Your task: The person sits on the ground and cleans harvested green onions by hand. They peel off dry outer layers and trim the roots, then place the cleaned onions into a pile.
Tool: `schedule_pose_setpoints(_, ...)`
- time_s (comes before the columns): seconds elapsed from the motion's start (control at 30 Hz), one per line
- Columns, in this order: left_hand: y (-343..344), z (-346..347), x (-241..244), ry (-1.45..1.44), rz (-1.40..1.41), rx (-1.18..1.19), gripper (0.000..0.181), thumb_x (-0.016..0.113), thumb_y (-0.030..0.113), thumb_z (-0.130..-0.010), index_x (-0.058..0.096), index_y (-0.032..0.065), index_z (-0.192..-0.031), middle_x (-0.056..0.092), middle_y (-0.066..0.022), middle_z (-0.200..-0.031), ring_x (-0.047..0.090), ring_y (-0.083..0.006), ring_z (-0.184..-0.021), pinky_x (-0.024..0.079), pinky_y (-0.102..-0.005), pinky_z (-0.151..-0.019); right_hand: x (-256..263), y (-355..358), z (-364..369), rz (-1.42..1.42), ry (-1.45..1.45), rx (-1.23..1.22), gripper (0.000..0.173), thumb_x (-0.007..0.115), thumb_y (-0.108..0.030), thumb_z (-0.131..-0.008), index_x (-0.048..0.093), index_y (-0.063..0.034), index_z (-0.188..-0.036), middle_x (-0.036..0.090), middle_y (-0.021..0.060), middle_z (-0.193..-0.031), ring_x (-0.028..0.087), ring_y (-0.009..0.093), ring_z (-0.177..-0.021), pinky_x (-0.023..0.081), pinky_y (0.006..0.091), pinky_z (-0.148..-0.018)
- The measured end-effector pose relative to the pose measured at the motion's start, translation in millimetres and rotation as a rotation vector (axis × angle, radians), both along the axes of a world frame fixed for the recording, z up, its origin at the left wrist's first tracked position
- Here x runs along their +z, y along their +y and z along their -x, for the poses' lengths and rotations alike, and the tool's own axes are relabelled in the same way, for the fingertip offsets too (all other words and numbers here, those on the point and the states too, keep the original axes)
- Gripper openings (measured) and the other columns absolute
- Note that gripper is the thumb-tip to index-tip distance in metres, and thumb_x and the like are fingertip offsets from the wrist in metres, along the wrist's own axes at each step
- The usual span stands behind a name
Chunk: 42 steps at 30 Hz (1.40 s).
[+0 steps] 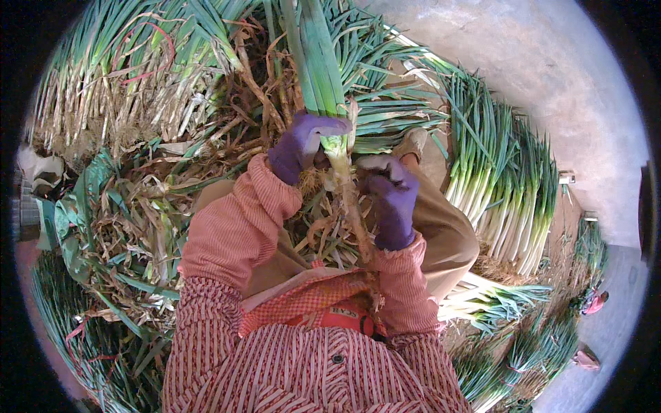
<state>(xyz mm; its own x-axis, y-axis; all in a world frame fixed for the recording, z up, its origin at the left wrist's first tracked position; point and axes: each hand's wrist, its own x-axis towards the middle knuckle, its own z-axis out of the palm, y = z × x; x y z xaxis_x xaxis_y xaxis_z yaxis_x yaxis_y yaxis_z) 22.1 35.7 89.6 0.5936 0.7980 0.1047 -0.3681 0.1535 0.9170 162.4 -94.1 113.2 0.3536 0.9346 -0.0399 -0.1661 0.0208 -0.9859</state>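
My left hand (304,144), in a purple and grey glove, is closed around a large green onion (323,77) where its broad green leaves meet the stalk. The stalk slants down towards my lap, its lower part (356,222) wrapped in brown, dry skin. Just right of the stalk is my right hand (391,196), gloved the same way, with its fingers curled. Whether it pinches a piece of the skin is hidden. Fibrous roots (311,183) show below my left hand. Between my legs lie dry peelings (323,232).
Untrimmed green onions (103,88) stand massed at upper left, above a heap of withered leaves (150,217). Cleaned green onions with white stalks (496,206) lean by the wall (547,62) at right. More bundles (542,351) lie at lower right, near another person (594,303).
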Motion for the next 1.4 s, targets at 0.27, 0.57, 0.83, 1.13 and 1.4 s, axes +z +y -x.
schedule_pose_setpoints(0.27, 23.1, -6.0, -39.4, 0.18, -0.569, 0.084, 0.021, 0.06, 0.01, -0.076, 0.067, -0.0027, -0.092, 0.067, -0.0126, -0.087, 0.066, -0.0193, -0.08, 0.051, -0.029, -0.072, 4.5, 29.6, -4.3, 0.166, -0.411, 0.205, 0.022, 0.068, -0.019, -0.076, 0.065, 0.0016, -0.082, 0.061, 0.0014, -0.065, 0.051, 0.007, -0.06, 0.042, 0.0257, -0.056)
schedule_pose_setpoints(0.57, 9.5, -5.1, -20.5, 0.094, 0.281, -0.036, 0.02, 0.06, 0.011, -0.078, 0.067, -0.0036, -0.09, 0.067, -0.0105, -0.082, 0.064, -0.0163, -0.074, 0.05, -0.029, -0.068, -26.4, 43.8, -19.1, 0.127, -0.069, 0.307, 0.018, 0.057, -0.014, -0.08, 0.062, 0.0011, -0.073, 0.053, -0.0016, -0.058, 0.045, 0.006, -0.05, 0.032, 0.0226, -0.042)
schedule_pose_setpoints(0.83, 13.9, -0.3, -23.0, 0.053, -0.597, 0.06, 0.024, 0.054, 0.012, -0.085, 0.064, -0.0069, -0.095, 0.066, -0.0118, -0.083, 0.064, -0.0175, -0.077, 0.052, -0.0289, -0.072, -9.2, 32.4, -9.0, 0.114, 0.024, 0.234, 0.016, 0.057, -0.014, -0.081, 0.064, 0.0007, -0.082, 0.056, -0.0005, -0.062, 0.047, 0.007, -0.047, 0.034, 0.0206, -0.041)
schedule_pose_setpoints(1.13, 4.8, -6.5, -3.1, 0.03, 0.205, -0.147, 0.043, 0.057, 0.02, -0.083, 0.053, -0.0088, -0.115, 0.062, -0.0171, -0.105, 0.062, -0.0245, -0.091, 0.051, -0.0351, -0.08, -43.2, 31.5, -9.1, 0.01, -0.018, 0.161, 0.009, 0.058, -0.002, -0.078, 0.063, 0.0041, -0.082, 0.065, 0.0112, -0.081, 0.063, 0.018, -0.073, 0.049, 0.0273, -0.066)
schedule_pose_setpoints(1.4, 2.8, -4.1, -12.1, 0.092, -0.085, -0.013, 0.028, 0.053, 0.016, -0.088, 0.064, -0.0041, -0.105, 0.066, -0.013, -0.091, 0.064, -0.0201, -0.078, 0.051, -0.0296, -0.072, -51.3, 33.3, -11.9, -0.272, -0.684, 0.22, 0.012, 0.065, -0.01, -0.062, 0.059, -0.0037, -0.071, 0.059, 0.013, -0.069, 0.06, 0.027, -0.064, 0.046, 0.0311, -0.058)
